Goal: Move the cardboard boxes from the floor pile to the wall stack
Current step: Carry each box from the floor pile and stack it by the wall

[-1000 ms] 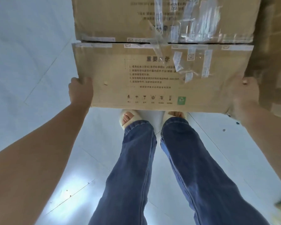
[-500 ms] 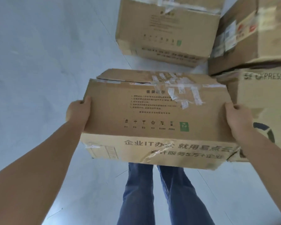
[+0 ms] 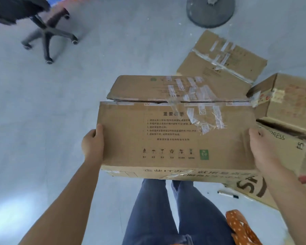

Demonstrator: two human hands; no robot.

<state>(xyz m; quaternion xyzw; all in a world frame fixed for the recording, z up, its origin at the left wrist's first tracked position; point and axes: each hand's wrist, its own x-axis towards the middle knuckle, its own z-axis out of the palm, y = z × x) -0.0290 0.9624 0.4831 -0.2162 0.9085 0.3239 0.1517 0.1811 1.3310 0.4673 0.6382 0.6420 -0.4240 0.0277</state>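
I hold a flat brown cardboard box (image 3: 170, 131) in front of my waist, its top taped with clear tape and printed with text and symbols. My left hand (image 3: 93, 144) grips its left edge, thumb on top. My right hand (image 3: 262, 147) grips its right edge the same way. The box hangs above the floor and my legs. Behind it on the floor lies another taped box (image 3: 224, 59). More boxes sit at the right: one with a label (image 3: 290, 96) and a flat one printed "EXPRESS" (image 3: 281, 142).
An office chair's wheeled base (image 3: 48, 36) stands at the upper left. A round grey stand base (image 3: 210, 13) sits at the top right. A marker pen (image 3: 228, 194) lies on the grey floor by the boxes. Orange dotted fabric (image 3: 240, 227) shows at the lower right.
The view has swung up from my feet, and the held box sits farther out from me. The chair and stand base have come into sight.
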